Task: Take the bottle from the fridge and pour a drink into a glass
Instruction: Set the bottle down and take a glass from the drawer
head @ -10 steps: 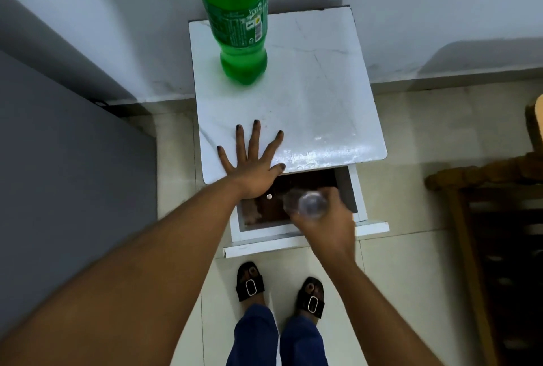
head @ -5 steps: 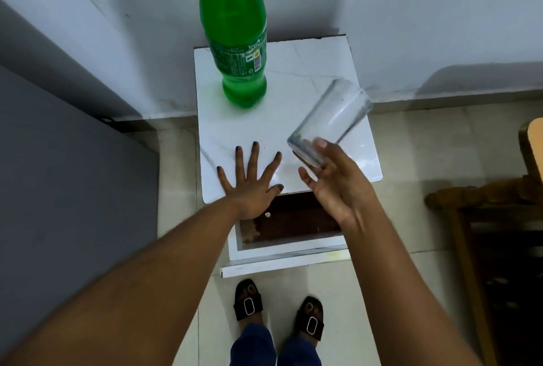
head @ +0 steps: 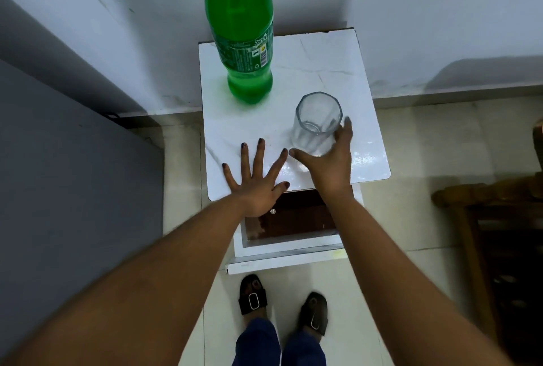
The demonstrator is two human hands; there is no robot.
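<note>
A tall green plastic bottle [head: 242, 33] stands upright at the back left of a small white cabinet top [head: 323, 66]. A clear empty glass [head: 317, 121] stands upright on the top, right of the bottle. My right hand [head: 329, 160] is wrapped around the glass's near side, thumb on the left and fingers on the right. My left hand [head: 255, 180] lies flat, fingers spread, on the top's front left edge, holding nothing.
Below the top, a drawer [head: 293, 236] with a dark brown inside is pulled open toward my feet [head: 282, 304]. A grey fridge side [head: 67, 174] fills the left. Dark wooden furniture [head: 499, 233] stands at the right. White walls meet behind the cabinet.
My right hand lifted the glass out of the drawer, swung it tilted over the top, and set it upright on the surface. The left hand stayed flat.
</note>
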